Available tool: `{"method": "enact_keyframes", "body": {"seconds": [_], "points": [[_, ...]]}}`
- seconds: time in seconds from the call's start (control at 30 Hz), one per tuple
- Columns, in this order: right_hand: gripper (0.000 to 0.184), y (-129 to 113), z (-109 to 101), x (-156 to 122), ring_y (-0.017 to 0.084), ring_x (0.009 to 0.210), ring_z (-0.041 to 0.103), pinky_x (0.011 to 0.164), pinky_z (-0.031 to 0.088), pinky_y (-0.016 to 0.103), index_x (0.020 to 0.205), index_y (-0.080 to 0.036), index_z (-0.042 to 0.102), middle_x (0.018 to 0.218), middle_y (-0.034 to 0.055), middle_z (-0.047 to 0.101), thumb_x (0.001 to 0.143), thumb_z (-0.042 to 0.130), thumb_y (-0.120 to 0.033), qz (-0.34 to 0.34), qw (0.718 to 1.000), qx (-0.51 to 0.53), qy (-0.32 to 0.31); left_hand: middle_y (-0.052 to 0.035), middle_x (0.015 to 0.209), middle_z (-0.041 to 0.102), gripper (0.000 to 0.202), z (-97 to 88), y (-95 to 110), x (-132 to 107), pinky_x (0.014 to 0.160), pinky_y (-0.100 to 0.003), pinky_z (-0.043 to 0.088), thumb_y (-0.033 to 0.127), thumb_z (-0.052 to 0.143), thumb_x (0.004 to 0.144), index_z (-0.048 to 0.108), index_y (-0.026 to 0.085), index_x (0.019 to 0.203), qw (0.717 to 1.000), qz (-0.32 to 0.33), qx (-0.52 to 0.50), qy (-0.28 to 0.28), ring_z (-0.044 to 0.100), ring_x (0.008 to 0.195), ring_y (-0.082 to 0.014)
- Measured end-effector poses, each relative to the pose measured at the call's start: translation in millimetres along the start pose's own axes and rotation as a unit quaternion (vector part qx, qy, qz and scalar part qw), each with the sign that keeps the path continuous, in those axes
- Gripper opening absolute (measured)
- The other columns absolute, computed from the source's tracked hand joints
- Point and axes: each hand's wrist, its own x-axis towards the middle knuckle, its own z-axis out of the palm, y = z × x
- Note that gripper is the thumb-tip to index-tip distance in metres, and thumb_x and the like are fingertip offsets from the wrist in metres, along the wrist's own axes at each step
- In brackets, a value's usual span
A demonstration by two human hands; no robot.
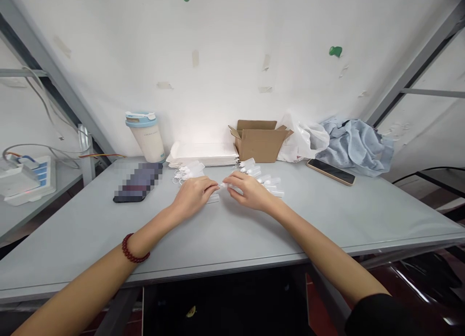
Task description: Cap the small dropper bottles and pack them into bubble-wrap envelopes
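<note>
My left hand (192, 196) and my right hand (249, 190) meet fingertip to fingertip above the middle of the table. Both are closed in a pinch on a small white plastic piece (223, 185), mostly covered by the fingers. Just right of my right hand lie several small translucent plastic bottles (263, 179), some tipped with white. Behind my left hand is a heap of clear and white plastic pieces (192, 169) with small white rings. A clear tube-like piece (213, 199) rests on the table under my left fingertips.
Along the wall stand a blue-lidded cup (148, 138), a white flat stack (203, 154), an open cardboard box (262, 145), a white plastic bag (303, 140) and a bunched blue cloth (356, 145). A phone (331, 172) lies right; a dark pixelated object (138, 182) lies left on the grey table (232, 239).
</note>
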Motion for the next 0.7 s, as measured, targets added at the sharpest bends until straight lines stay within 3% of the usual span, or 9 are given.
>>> {"method": "enact_keyframes", "body": {"seconds": [0.2, 0.47, 0.7], "points": [[0.027, 4.1, 4.6, -1.0, 0.017, 0.080, 0.053, 0.071, 0.045, 0.030, 0.108, -0.017, 0.057, 0.092, 0.0084, 0.058, 0.086, 0.043, -0.008, -0.012, 1.000, -0.015, -0.008, -0.0047, 0.082, 0.071, 0.025, 1.8, -2.1, -1.3, 0.066, -0.028, 0.043, 0.027, 0.047, 0.090, 0.070, 0.019, 0.085, 1.000, 0.014, 0.013, -0.003, 0.063, 0.073, -0.0178], [0.029, 9.5, 23.2, -3.8, 0.018, 0.082, 0.049, 0.072, 0.043, 0.028, 0.103, -0.015, 0.058, 0.089, 0.0090, 0.058, 0.083, 0.043, -0.001, -0.051, 0.994, -0.095, -0.011, -0.0075, 0.076, 0.069, 0.029, 9.9, 2.2, -6.1, 0.059, -0.028, 0.039, 0.022, 0.042, 0.092, 0.069, 0.015, 0.083, 0.992, 0.051, 0.110, -0.022, 0.062, 0.071, -0.0198], [0.030, 6.8, 27.2, -5.5, 0.019, 0.081, 0.050, 0.073, 0.043, 0.029, 0.098, -0.013, 0.059, 0.089, 0.0106, 0.060, 0.081, 0.041, 0.003, -0.063, 0.992, -0.111, -0.020, -0.0076, 0.070, 0.066, 0.029, 15.6, 5.8, -9.3, 0.054, -0.027, 0.035, 0.018, 0.041, 0.091, 0.066, 0.014, 0.078, 0.983, 0.081, 0.162, -0.015, 0.059, 0.067, -0.0190]]}}
